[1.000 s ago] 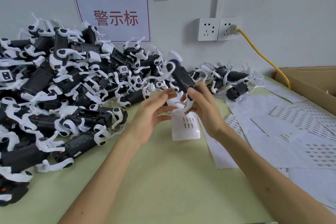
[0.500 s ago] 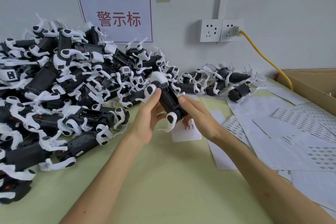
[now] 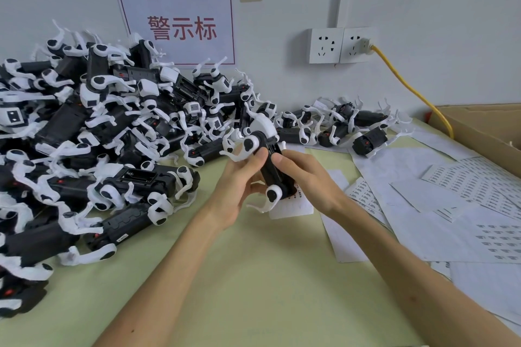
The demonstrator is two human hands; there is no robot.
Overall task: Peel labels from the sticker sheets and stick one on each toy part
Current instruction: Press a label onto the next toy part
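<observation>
Head view: the left hand (image 3: 239,186) and right hand (image 3: 308,179) both grip one black-and-white toy part (image 3: 271,170) just above the small sticker sheet (image 3: 294,208) on the table (image 3: 253,276), the right thumb lying on its black body, likely pressing a label down while the left steadies it.

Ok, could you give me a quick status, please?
Left hand, right hand grip one toy part. Small sticker sheet beneath it. Toy pile close on left.
</observation>
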